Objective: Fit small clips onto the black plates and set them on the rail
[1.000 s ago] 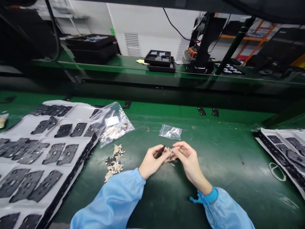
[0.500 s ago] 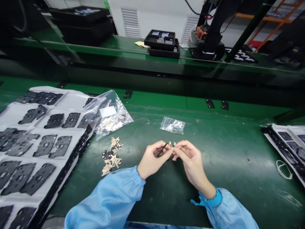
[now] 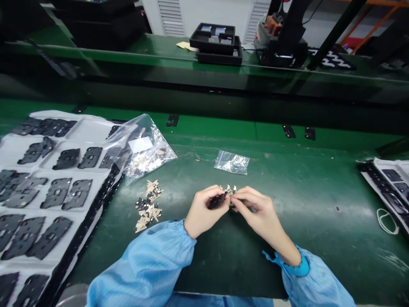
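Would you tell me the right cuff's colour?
The cuff is bright blue, best seen in the head view.

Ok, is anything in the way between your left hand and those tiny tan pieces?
No, nothing visible stands between them. The left hand grips a black pointed tool, and its tip sits right beside the small tan pieces, which the right hand pinches in its fingertips.

Mat count: one left hand, one right hand, one large clear plastic bag, one small clear plastic bag, one rubber band, three loose black parts. Also two white formed trays, one left and one right, and two stacked black trays on the shelf
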The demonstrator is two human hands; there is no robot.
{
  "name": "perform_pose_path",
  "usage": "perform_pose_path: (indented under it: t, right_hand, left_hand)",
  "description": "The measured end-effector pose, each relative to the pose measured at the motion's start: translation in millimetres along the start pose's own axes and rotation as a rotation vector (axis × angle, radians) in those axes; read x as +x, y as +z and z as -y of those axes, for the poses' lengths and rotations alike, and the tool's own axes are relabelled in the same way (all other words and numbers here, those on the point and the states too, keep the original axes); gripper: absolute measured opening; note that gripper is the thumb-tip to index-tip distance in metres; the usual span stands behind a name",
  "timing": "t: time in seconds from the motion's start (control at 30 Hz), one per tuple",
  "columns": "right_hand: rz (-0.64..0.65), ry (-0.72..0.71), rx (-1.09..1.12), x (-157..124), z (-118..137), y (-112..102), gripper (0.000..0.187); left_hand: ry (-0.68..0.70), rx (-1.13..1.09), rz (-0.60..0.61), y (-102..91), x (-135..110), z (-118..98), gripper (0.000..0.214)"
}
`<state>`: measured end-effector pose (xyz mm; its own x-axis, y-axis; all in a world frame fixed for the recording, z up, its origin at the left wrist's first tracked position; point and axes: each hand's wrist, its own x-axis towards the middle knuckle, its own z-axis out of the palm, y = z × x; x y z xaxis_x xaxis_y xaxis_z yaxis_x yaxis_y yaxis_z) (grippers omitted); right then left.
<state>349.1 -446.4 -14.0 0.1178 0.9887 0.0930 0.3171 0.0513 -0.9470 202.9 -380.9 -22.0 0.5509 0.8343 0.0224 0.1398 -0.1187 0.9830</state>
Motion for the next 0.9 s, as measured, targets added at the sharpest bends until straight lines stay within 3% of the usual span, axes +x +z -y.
perform_pose_path:
  t: [0.23, 0.47, 0.57, 0.7, 0.9]
  right_hand:
    - [-0.047, -0.029, -0.049, -3, -3, 4, 0.013]
    - [-0.007, 0.184, 0.242, 1, -6, 3, 0.015]
    - [-0.093, 0.258, 0.290, 3, -11, 2, 0.017]
    - [-0.171, 0.152, 0.071, 5, -22, 1, 0.011]
    - [0.037, -0.113, -0.224, 6, -22, -5, 0.041]
  left_hand:
    - [-0.036, -0.036, -0.008, 2.6, -1, 2, 0.010]
    - [-0.069, -0.053, -0.006, 3.3, 0, 2, 0.010]
    - [-0.109, -0.068, -0.033, 2.5, 2, 3, 0.011]
    - [-0.221, -0.170, -0.126, -0.7, 5, 6, 0.012]
    - [-0.274, -0.252, -0.121, -3.1, 8, 8, 0.006]
